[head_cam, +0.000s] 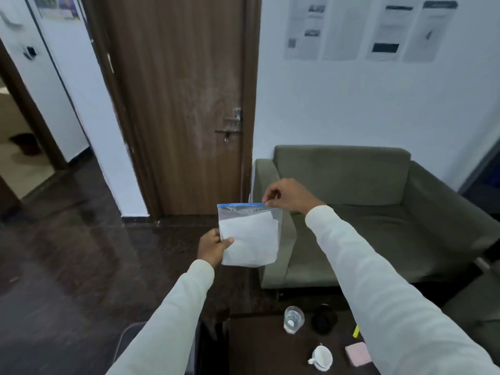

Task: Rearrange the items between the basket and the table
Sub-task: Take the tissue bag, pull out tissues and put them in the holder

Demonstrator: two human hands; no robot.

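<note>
A clear zip bag (250, 235) with a blue seal strip and a folded white sheet inside is held up in front of me, over the floor. My left hand (212, 246) grips its lower left edge, thumb on the front. My right hand (288, 194) pinches the top right corner at the blue strip. Below lies a dark table (259, 347) with a clear glass (293, 319), a black round object (324, 319), a white cup (321, 358), a pink pad (357, 354) and a yellow item (356, 332). No basket can be made out.
A grey-green sofa (378, 212) stands behind the table on the right. A brown wooden door (178, 104) is straight ahead, shut. Dark glossy floor (67, 253) spreads to the left. A dark curved object (130, 334) sits at the lower left beside the table.
</note>
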